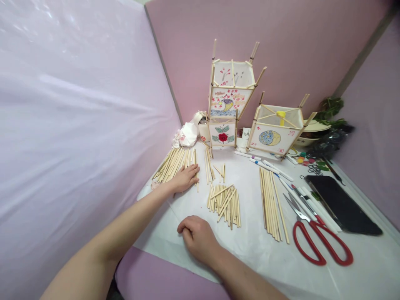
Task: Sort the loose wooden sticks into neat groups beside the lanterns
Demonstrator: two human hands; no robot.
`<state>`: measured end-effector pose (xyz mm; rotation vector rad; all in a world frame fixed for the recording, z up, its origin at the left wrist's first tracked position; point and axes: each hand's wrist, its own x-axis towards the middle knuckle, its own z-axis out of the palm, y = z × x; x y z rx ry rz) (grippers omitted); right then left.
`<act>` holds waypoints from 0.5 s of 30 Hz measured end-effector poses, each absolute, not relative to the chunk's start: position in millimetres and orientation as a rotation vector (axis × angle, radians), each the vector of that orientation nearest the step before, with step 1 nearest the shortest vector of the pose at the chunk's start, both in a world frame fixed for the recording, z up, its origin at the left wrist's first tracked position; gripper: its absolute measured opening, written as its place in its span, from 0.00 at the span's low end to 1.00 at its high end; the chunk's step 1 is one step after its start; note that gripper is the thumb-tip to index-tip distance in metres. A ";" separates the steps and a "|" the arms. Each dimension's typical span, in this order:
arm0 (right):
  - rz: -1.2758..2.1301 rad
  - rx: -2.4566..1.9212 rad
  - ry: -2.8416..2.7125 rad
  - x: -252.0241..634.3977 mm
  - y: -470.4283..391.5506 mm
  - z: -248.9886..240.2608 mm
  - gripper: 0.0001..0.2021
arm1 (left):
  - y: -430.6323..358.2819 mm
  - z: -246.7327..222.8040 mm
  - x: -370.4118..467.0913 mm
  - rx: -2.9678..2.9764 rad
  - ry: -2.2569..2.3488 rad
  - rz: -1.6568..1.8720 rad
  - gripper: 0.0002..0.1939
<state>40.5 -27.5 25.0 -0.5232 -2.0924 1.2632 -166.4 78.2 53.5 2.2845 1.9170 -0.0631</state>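
My left hand (185, 178) lies flat, fingers stretched out, on the right end of a spread of long wooden sticks (171, 164) at the left of the table. Its fingertips touch a stick or two standing a little apart from the rest. Close to the front edge, my right hand (200, 237) rests loosely curled on the white sheet, with nothing visible in it. Beyond it lies a heap of short wooden sticks (226, 204), some crossed on top. A few medium sticks (207, 166) and a small group of short pieces (221, 171) lie between the hands and the lanterns.
Stick-framed paper lanterns stand at the back: a moon one (233, 98) above a rose one (223, 135), and another (275, 133) to the right. Rightward lie long sticks (271, 204), markers (295, 196), red-handled scissors (312, 233), a black phone (343, 204) and black rings (314, 169).
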 end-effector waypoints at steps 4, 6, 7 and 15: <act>1.268 -0.520 -2.082 40.4 -28.2 25.8 0.12 | 74.5 52.0 -163.5 2.310 1.869 -0.056 0.31; 1.264 -0.522 -2.085 40.5 -28.1 26.0 0.12 | 73.6 52.2 -162.0 2.313 1.855 -0.063 0.32; 1.262 -0.522 -2.088 40.5 -28.0 26.2 0.12 | 73.4 52.8 -161.6 2.309 1.858 -0.061 0.32; 1.261 -0.525 -2.088 41.3 -27.1 26.0 0.12 | 76.2 59.7 -179.1 2.272 1.954 -0.070 0.29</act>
